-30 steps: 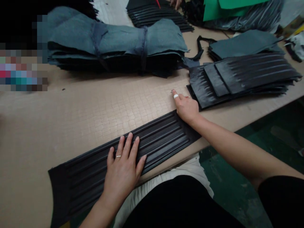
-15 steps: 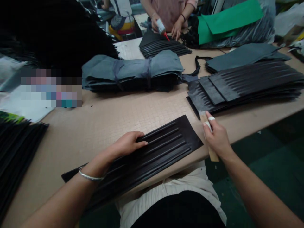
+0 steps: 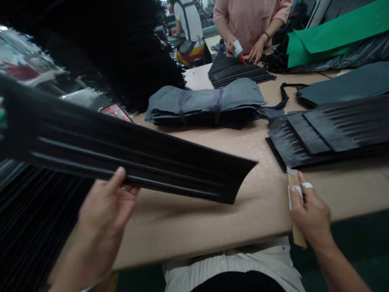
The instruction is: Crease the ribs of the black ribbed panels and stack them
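Note:
My left hand (image 3: 109,207) grips the lower edge of a long black ribbed panel (image 3: 170,158), thumb on its face. The panel is lifted off the table and tilted, its right end curved. At the right, my right hand (image 3: 310,207) holds a flat wooden-handled tool (image 3: 298,231) at the table's front edge. White wraps show on its thumb and a finger. The tool's upper end is beside the corner of a stack of black ribbed panels (image 3: 358,125), on which two smooth strips lie.
A tied grey bundle (image 3: 206,101) lies mid-table (image 3: 194,227). Black ribbed pieces (image 3: 39,219) fill the left. Behind are a phone (image 3: 117,111), a large dark pile (image 3: 121,48), green sheets (image 3: 340,40) and a person (image 3: 249,24) holding a red-tipped bottle (image 3: 238,50).
My left hand has raised the ribbed panel from the table and swung it to the left. My right hand still holds the tool. The view has shifted left.

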Available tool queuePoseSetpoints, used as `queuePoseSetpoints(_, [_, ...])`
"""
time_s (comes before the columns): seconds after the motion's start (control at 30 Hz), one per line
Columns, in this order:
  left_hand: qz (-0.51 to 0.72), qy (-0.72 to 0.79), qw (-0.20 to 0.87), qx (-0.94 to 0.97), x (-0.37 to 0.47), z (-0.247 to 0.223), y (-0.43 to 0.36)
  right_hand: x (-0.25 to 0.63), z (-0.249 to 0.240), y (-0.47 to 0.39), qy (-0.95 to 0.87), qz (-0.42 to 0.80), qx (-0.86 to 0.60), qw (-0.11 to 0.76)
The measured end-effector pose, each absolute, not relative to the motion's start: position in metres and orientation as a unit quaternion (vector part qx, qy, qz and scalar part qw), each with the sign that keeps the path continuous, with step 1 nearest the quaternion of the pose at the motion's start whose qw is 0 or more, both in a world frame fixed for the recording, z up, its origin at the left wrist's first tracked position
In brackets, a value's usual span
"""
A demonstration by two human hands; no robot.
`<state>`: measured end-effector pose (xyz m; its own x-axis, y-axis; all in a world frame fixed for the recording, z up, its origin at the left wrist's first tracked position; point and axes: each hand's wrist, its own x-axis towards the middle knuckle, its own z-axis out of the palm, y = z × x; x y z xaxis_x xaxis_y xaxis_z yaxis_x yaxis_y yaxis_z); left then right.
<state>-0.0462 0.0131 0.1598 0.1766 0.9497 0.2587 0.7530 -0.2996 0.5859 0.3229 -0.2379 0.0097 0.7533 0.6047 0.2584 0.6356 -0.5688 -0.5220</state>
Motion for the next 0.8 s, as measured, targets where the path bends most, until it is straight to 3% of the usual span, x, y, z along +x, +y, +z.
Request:
queuePoseSetpoints(0.13, [0.378, 0.645, 0.372, 0.550, -0.020, 0.075, -0.071, 0.323, 0.011, -0.237, -0.349, -0.027, -0.892, 0.287])
queuePoseSetpoints(0.17, [0.395, 0.647, 0.486, 0.436, -0.015, 0.063, -0.095, 0.322, 0.011, -0.237, -0.350, -0.025, -0.891, 0.286])
queuePoseSetpoints(0.27, [0.248, 0.560, 0.744, 0.267, -0.010, 0.056, -0.151, 0.321, 0.014, -0.237, -0.349, -0.024, -0.893, 0.283])
queuePoseSetpoints(0.33, [0.114, 0.486, 0.802, 0.327, -0.014, 0.068, -0.162, 0.321, 0.018, -0.238, -0.349, -0.009, -0.893, 0.285])
queuePoseSetpoints(0.43, [0.100, 0.447, 0.684, 0.568, -0.018, 0.088, -0.138, 0.323, 0.030, -0.231, -0.373, 0.055, -0.869, 0.321])
queuePoseSetpoints(0.57, [0.187, 0.411, 0.348, 0.821, -0.001, 0.089, -0.077, 0.321, 0.051, -0.188, -0.494, 0.048, -0.806, 0.321])
queuePoseSetpoints(0.67, [0.129, 0.396, 0.153, 0.896, 0.019, 0.068, -0.049, 0.315, 0.056, -0.143, -0.594, 0.031, -0.765, 0.247])
queuePoseSetpoints(0.8, [0.055, 0.396, 0.046, 0.915, 0.031, 0.041, -0.045, 0.303, 0.046, -0.112, -0.628, 0.045, -0.769, 0.111])
